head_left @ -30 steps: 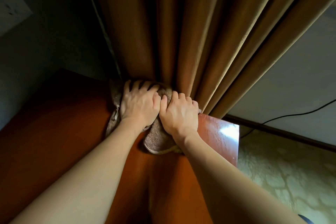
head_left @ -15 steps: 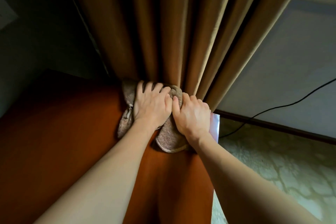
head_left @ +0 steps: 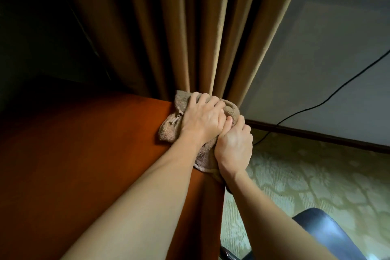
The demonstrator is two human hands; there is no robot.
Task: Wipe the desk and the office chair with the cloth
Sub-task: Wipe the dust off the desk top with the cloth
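A crumpled brown cloth (head_left: 168, 129) lies on the far right corner of the reddish-brown wooden desk (head_left: 84, 164). My left hand (head_left: 202, 118) presses flat on top of the cloth with its fingers curled over it. My right hand (head_left: 234, 148) grips the cloth where it hangs over the desk's right edge. A dark office chair (head_left: 329, 236) shows only partly at the bottom right, below my right forearm.
A brown pleated curtain (head_left: 190, 27) hangs right behind the desk corner and touches the cloth. A black cable (head_left: 329, 99) runs down the grey wall to the patterned floor (head_left: 316, 175) on the right. The left side is dark.
Both hands and the cloth have slid right to the desk's corner. My right hand now wraps over the right edge. The chair has come into view.
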